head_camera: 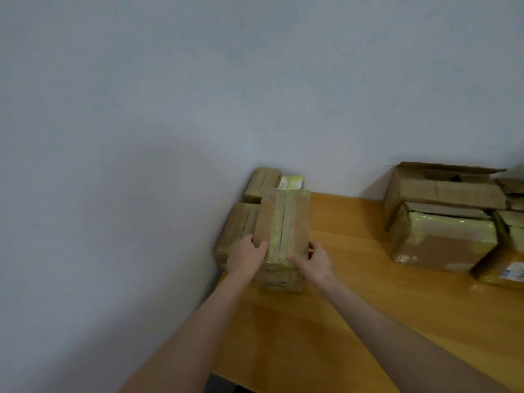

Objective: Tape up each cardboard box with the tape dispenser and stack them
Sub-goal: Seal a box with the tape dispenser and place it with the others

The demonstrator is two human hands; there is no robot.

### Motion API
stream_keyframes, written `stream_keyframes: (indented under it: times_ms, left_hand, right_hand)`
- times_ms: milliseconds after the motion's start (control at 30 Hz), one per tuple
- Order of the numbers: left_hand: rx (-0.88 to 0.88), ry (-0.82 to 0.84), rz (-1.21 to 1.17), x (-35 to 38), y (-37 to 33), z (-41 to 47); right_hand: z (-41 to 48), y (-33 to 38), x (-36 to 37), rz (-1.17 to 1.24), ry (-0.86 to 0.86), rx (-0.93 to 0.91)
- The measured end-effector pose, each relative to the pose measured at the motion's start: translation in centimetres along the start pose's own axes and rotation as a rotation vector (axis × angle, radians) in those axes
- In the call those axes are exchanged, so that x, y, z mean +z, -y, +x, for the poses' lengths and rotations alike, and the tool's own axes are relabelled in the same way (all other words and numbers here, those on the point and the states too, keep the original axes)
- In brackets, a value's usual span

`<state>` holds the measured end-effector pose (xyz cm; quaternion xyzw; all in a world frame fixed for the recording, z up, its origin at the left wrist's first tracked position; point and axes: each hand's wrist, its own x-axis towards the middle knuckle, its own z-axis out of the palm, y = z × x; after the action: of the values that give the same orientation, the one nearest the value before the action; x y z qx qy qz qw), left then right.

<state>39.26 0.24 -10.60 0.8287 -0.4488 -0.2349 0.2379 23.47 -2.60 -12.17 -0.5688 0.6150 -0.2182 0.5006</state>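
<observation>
The taped box (280, 222) sits at the left end of the bench (354, 293), close to the wall (141, 137). The left hand (245, 258) grips its near left edge: thumb on top, fingers curled round the side. The right hand (316, 263) grips the near right edge likewise. Further taped boxes (238, 228) lie just behind it, against the wall. A group of boxes (442, 242), including an open-flapped box (442, 188), stands well apart on the right.

Brown box (282, 222), yellowish tape; orange-brown table (354, 293).
</observation>
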Motion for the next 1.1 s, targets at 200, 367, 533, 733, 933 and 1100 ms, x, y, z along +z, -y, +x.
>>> stream_keyframes:
  times_ms: [200,367,533,733,933,1100]
  left_hand:
    - [0.028,0.009,0.212,-1.1,0.3,1.4]
    - [0.288,-0.125,0.358,-0.1,-3.2,1.2]
    - [0.461,-0.041,0.393,3.6,-8.9,-0.2]
    - [0.592,0.02,0.455,9.3,-16.0,-4.0]
    - [0.654,0.04,0.446,17.7,-24.4,-10.9]
    - [0.593,0.123,0.394,26.0,-30.8,-18.8]
  right_hand:
    - [1.7,0.8,2.6,-0.098,-0.014,0.05]
    - [1.4,1.1,-0.5,-0.279,0.018,-0.027]
    - [0.1,0.6,-7.5,-0.564,-0.211,-0.07]
    - [-2.3,-2.3,-16.8,-0.582,-0.322,-0.035]
    - [-5.4,-9.1,-27.9,-0.579,-0.391,-0.015]
    - [-8.9,-15.9,-37.4,-0.553,-0.381,-0.007]
